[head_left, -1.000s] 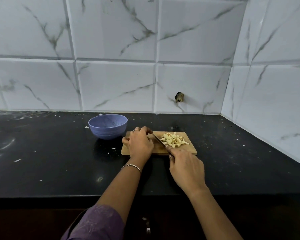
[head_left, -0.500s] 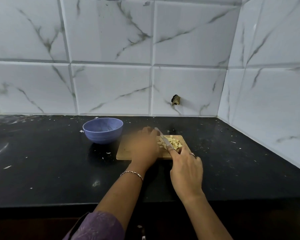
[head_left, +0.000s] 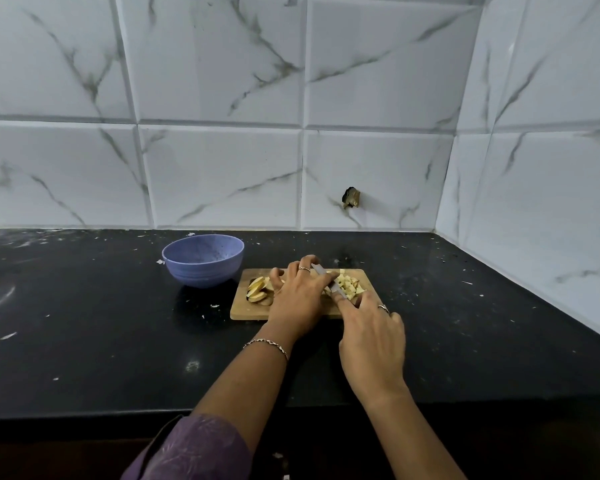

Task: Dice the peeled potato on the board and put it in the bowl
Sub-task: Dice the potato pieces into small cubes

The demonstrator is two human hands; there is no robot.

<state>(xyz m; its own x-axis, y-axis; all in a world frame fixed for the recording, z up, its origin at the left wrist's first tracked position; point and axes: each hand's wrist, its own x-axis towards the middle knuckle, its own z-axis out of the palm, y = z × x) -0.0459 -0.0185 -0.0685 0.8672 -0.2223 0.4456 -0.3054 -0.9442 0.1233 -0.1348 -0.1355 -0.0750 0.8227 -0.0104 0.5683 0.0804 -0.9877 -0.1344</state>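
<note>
Black worktop (head_left: 84, 323), glossy, flecked w/ white specks & smears. It runs into a corner; white marble-look tiles (head_left: 222, 174) w/ grey veins cover the back & right walls. A small dark hole (head_left: 350, 199) breaks one tile, up behind the board's right end.

Wooden board (head_left: 246, 311) lies flat on the worktop, long side toward the person. Bowl (head_left: 203, 259), lilac, upright, sits on the worktop just off the board's far-left corner, not touching it; nothing to be seen inside.

Potato is all on the board: pale dice (head_left: 349, 287) heaped at its right end, a few slices (head_left: 258, 289) leaning together at its left end.

L hand (head_left: 298, 299) rests palm-down mid-board, btw slices & dice, fingers (head_left: 303, 268) bent, ring on one. Can't tell if they hold anything under there. Bracelet (head_left: 265, 344) on that wrist, purple sleeve (head_left: 194, 448) lower down.

R hand (head_left: 371, 337) comes in over the board's near-right edge & grips the knife (head_left: 326, 278); handle is hidden in the fist, one finger stretched along the blade's back. Blade slants across the board's right half, tip toward the far edge, lying against the L hand's knuckles w/ the dice on its other side. Ring on this hand too.
</note>
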